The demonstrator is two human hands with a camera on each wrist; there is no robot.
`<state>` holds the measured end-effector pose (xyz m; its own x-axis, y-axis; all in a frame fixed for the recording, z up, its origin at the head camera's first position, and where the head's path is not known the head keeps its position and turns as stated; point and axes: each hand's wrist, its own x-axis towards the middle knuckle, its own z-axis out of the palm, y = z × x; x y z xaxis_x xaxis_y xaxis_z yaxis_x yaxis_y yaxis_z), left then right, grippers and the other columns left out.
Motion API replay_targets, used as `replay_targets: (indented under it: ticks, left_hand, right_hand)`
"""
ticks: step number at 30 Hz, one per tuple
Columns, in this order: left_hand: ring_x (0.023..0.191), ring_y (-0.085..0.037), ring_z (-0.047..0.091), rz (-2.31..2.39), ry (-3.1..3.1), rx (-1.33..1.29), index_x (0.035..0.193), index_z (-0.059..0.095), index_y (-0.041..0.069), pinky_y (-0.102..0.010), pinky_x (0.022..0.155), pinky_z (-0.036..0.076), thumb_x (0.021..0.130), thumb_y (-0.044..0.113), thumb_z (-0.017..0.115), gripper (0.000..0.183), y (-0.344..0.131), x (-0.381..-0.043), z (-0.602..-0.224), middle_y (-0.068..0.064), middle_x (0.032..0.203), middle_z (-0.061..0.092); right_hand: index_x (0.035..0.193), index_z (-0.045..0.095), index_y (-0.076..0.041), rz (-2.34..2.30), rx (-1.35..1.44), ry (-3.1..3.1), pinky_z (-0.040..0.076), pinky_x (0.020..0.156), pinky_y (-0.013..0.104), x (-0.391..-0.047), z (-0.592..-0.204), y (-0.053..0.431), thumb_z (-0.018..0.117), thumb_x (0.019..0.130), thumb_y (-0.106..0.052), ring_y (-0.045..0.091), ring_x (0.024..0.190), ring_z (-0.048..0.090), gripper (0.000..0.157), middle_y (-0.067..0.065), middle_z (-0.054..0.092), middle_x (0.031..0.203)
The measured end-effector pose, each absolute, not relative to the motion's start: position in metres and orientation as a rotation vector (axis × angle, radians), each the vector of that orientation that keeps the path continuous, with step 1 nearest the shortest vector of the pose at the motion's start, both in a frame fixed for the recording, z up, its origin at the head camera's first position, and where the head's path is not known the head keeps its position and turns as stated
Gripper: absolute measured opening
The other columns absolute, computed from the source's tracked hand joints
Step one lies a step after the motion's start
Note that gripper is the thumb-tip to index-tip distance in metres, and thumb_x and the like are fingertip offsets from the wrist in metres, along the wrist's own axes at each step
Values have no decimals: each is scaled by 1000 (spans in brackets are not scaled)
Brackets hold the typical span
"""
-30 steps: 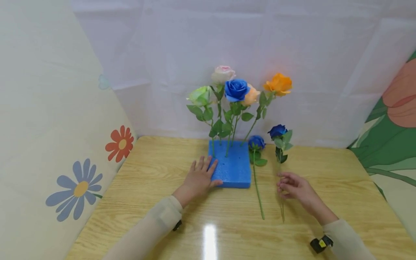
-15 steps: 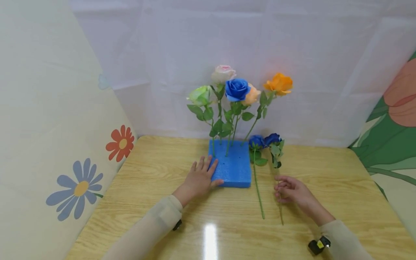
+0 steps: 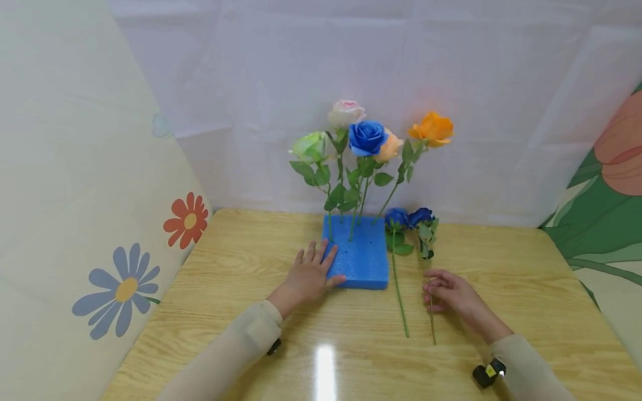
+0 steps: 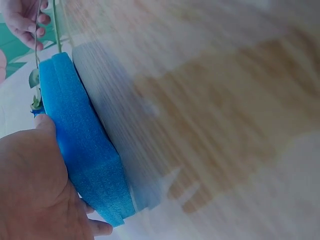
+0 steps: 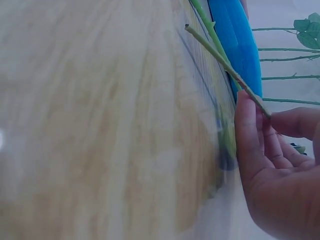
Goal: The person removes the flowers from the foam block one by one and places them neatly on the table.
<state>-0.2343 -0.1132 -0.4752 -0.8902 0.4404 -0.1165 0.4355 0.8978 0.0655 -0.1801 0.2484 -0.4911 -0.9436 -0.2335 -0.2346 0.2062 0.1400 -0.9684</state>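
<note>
My left hand (image 3: pixel 307 277) lies with spread, straight fingers on the left edge of a blue foam block (image 3: pixel 365 268). In the left wrist view its thumb touches the foam's top face. My right hand (image 3: pixel 448 291) pinches the stem of a dark blue rose (image 3: pixel 420 216) between thumb and fingers; the cut end of that stem (image 5: pixel 212 50) sticks out in the right wrist view. Another blue rose (image 3: pixel 396 218) lies on the table between the block and my right hand. Standing in the foam are a green rose (image 3: pixel 309 147), a pink-white rose (image 3: pixel 346 113) and several others.
An upright blue rose (image 3: pixel 368 138), a peach rose (image 3: pixel 392 147) and an orange rose (image 3: pixel 432 129) rise above the block's rear. Behind the wooden table (image 3: pixel 241 250) hangs a white cloth (image 3: pixel 281 67). Small holes show in the foam's top.
The dark blue rose's head has swung left and down, beside the other blue rose on the table. My right hand has shifted slightly left with the stem; my left hand stays put.
</note>
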Motion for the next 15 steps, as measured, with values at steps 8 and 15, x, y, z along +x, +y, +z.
replay_targets:
  ticks: [8,15]
  left_hand:
    - [154,-44,7,55,2937,671,164,14,16,-62,120,16,100,70,30,85,-112,-233,-475,-15,170,6]
    - [154,-44,7,54,2936,668,164,13,17,-62,120,16,100,71,29,85,-112,-233,-475,-14,170,6]
  right_hand:
    - [147,35,12,-1866,14,2087,61,77,38,-188,-491,245,49,103,2,15,86,67,47,11,65,106]
    - [147,34,12,-1852,43,2099,61,76,36,-194,-494,246,49,103,3,15,86,68,48,13,65,108]
